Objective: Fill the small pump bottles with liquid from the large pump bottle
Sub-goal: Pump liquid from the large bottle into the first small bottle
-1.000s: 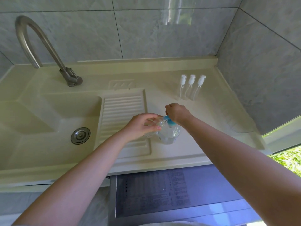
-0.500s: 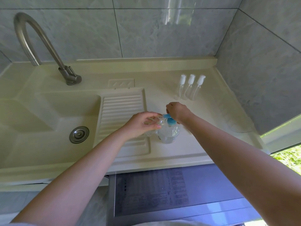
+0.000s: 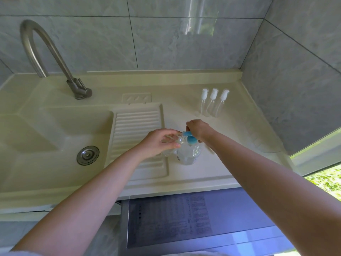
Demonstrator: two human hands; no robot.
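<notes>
The large clear pump bottle (image 3: 189, 154) with a blue pump head stands on the cream counter (image 3: 212, 163) beside the ribbed drainboard. My right hand (image 3: 198, 129) rests on the blue pump head, fingers curled over it. My left hand (image 3: 158, 142) grips a small clear bottle (image 3: 168, 151), held tilted with its mouth by the blue spout; most of it is hidden by my fingers. Three small clear pump bottles (image 3: 214, 102) with white heads stand in a row at the back right of the counter.
A cream sink basin (image 3: 46, 137) with a metal drain lies to the left, a curved steel tap (image 3: 55, 58) behind it. The ribbed drainboard (image 3: 136, 130) sits between basin and bottle. Grey tiled walls close the back and right. A purple appliance top (image 3: 184, 218) lies below the counter edge.
My right hand has lifted slightly on the pump head, which now shows more of its blue spout. My left hand keeps the small bottle at the spout.
</notes>
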